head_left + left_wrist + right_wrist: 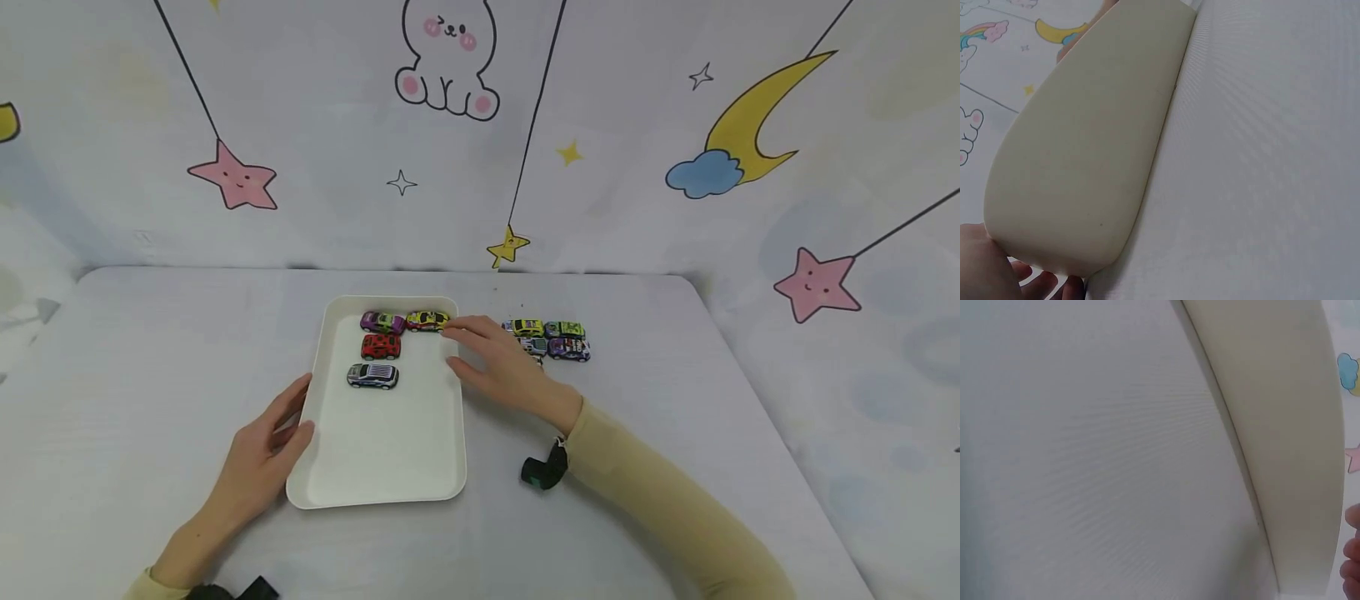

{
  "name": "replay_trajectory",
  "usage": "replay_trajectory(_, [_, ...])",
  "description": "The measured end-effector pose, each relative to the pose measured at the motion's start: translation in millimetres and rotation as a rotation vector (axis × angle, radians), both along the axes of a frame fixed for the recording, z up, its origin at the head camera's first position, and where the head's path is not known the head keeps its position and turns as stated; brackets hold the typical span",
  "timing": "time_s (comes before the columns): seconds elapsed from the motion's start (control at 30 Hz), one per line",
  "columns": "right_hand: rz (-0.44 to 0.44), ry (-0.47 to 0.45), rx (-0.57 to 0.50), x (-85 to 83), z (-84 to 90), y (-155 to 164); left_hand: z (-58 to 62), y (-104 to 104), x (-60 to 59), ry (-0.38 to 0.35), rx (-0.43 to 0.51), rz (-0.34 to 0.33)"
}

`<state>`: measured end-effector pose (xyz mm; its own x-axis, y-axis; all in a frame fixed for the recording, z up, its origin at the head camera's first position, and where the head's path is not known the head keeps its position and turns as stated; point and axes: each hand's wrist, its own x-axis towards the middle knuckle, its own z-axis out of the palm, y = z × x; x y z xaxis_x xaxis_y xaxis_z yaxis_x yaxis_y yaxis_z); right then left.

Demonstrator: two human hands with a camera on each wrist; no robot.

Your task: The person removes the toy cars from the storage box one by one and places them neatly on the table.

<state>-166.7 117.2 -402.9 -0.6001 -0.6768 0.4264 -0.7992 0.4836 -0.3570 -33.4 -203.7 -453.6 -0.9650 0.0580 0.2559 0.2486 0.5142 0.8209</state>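
A white tray lies on the table, its left rim held by my left hand, thumb over the edge and fingers outside. In the left wrist view, curled fingers touch the tray's outer wall. Inside the tray are a purple toy car, a yellow toy car, a red toy car and a silver toy car. My right hand reaches over the right rim, fingertips at the yellow car's right end, thumb apart from it. The right wrist view shows only fingertips beyond the tray wall.
Right of the tray, several more toy cars stand close together, partly hidden by my right hand. A white cloth covers the table. Behind it hangs a printed backdrop with stars and a moon.
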Motion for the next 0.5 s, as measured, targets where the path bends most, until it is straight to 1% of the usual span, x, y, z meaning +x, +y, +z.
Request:
replay_trajectory(0.1, [-0.01, -0.059, 0.058, -3.1, 2.7, -10, 0.5, -1, 0.2, -0.001, -0.004, 0.003])
replay_trajectory(0.27, [-0.069, -0.147, 0.221, -11.3, 6.2, -25, -0.2, -1, 0.0, -0.013, -0.004, -0.001])
replay_trajectory(0.4, [-0.102, -0.189, 0.262, -20.6, 7.5, -34, -1.5, -1, -0.5, -0.009, -0.01, 0.001])
replay_trajectory(0.5, [-0.119, -0.188, 0.275, -27.5, 5.7, -40, -2.1, -1, -0.1, -0.004, -0.009, 0.007])
